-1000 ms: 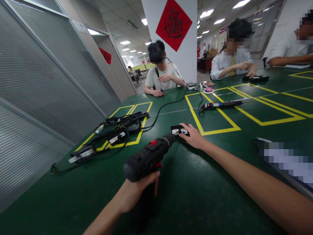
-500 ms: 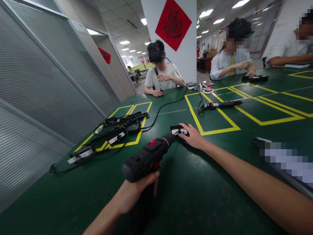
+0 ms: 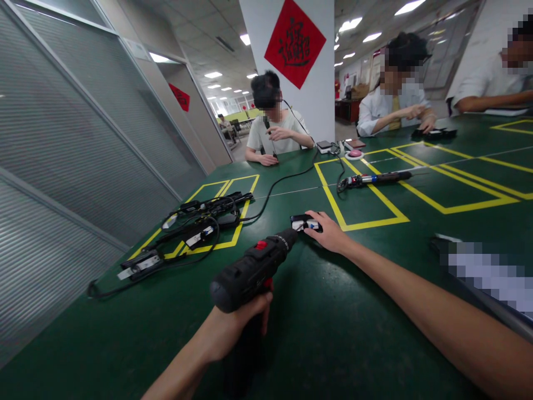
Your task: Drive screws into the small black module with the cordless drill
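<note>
My left hand is wrapped round the grip of a black cordless drill with red accents. The drill points forward and to the right, its chuck close to a small black part with white and blue patches. Whether its bit touches the part I cannot make out. My right hand grips that part from its right side, thumb at the near edge and fingers over the far edge, low over the green table.
Black devices with cables lie at left inside yellow tape frames. A pen-shaped tool rests at the right. A dark device with a blurred face sits near the right edge. People sit across the table.
Both hands, the drill and the black part hold almost the same places. The view has shifted very slightly.
</note>
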Action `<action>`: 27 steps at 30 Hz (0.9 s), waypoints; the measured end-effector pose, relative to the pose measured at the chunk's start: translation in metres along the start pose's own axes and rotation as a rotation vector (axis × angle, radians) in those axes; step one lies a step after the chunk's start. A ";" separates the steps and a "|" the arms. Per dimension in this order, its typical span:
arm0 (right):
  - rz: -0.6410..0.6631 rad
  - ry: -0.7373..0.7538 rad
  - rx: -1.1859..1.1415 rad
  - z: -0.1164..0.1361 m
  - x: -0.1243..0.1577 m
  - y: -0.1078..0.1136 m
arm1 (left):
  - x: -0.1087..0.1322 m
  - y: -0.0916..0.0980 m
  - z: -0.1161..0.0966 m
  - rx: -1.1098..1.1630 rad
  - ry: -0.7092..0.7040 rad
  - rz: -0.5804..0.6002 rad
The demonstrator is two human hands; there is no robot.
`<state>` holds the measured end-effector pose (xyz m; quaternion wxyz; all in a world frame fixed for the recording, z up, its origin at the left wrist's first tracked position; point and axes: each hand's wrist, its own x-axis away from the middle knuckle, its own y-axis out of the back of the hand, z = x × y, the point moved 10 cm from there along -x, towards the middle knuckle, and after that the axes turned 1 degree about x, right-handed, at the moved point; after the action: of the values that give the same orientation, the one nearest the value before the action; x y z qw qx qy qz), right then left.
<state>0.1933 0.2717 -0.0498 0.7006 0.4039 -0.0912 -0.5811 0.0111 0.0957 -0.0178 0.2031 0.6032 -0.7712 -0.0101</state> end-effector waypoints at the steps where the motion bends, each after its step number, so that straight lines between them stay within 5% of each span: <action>1: 0.000 -0.001 -0.002 0.000 0.000 0.000 | 0.000 0.000 0.001 0.000 0.007 -0.002; 27: -0.001 0.004 0.017 -0.001 0.000 0.000 | 0.003 -0.001 0.005 0.085 0.065 -0.031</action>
<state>0.1941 0.2718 -0.0504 0.6971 0.4109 -0.0944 -0.5799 0.0101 0.0918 -0.0218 0.2019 0.6230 -0.7547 0.0391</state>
